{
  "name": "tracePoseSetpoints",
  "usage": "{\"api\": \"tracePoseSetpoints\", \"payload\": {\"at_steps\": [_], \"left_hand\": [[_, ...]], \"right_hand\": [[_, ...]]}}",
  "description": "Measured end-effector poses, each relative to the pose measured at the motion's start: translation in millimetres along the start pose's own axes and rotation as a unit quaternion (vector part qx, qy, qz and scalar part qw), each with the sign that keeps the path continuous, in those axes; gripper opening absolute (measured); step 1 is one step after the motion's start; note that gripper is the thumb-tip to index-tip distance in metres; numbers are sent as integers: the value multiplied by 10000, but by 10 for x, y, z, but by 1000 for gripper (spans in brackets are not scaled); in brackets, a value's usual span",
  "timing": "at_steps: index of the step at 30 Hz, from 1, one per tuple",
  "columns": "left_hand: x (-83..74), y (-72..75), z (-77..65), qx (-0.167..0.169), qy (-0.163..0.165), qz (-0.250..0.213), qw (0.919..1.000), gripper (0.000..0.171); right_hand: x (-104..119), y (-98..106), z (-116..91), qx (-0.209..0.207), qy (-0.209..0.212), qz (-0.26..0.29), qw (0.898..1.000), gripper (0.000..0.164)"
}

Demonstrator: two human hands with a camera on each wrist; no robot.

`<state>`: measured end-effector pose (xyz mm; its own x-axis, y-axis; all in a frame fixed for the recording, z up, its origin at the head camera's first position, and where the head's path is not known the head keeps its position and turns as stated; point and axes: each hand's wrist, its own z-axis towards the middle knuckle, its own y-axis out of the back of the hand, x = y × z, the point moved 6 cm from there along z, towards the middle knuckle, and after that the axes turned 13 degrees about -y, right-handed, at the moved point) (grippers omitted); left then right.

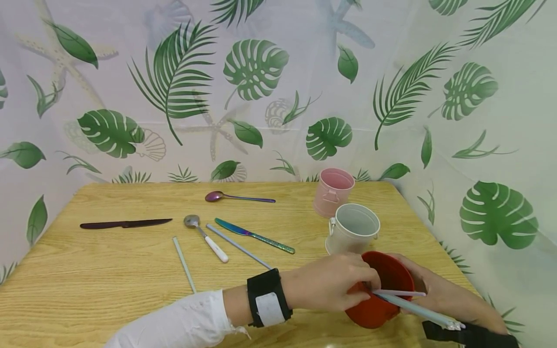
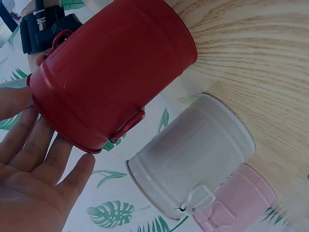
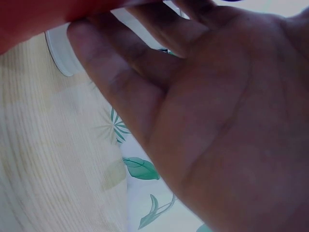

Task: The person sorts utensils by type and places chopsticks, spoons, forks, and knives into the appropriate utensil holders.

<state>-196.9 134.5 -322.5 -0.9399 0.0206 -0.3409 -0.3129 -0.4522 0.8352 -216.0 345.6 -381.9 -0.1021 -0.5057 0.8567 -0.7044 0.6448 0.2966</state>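
Observation:
In the head view my left hand (image 1: 332, 282) is at the rim of a red metal bucket (image 1: 370, 311), pinching a bundle of pale drinking straws (image 1: 428, 312). The straws stick out over the bucket's mouth toward the lower right; a pinkish straw (image 1: 404, 293) lies at a slightly different angle. My right hand (image 1: 448, 295) holds the bucket from its right side. In the right wrist view, the fingers (image 3: 116, 77) lie against the red wall. The left wrist view shows the bucket (image 2: 116, 72) tilted, with the left fingers (image 2: 43, 145) by its rim.
Just behind the red bucket stand a white bucket (image 1: 354, 229) and a pink bucket (image 1: 332, 193). To the left lie a dark knife (image 1: 126, 224), a white-handled spoon (image 1: 206, 239), a purple spoon (image 1: 239, 197), an iridescent knife (image 1: 254, 235) and two loose straws (image 1: 184, 266).

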Motion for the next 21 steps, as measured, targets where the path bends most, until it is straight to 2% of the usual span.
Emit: {"api": "tracePoseSetpoints", "payload": {"at_steps": [5, 11, 17, 21], "left_hand": [[7, -29, -17, 27, 39, -3, 10000, 17], [3, -44, -25, 47, 52, 12, 10000, 17], [-17, -53, -34, 90, 44, 42, 9999, 16], [-29, -21, -43, -15, -10, 79, 10000, 15]], "right_hand": [[16, -25, -17, 51, 139, -52, 9999, 73], [-5, -19, -15, -79, -51, -264, 9996, 74], [-25, -15, -7, -96, -191, -149, 9997, 76], [-36, -24, -5, -54, -195, -137, 9997, 73]]}}
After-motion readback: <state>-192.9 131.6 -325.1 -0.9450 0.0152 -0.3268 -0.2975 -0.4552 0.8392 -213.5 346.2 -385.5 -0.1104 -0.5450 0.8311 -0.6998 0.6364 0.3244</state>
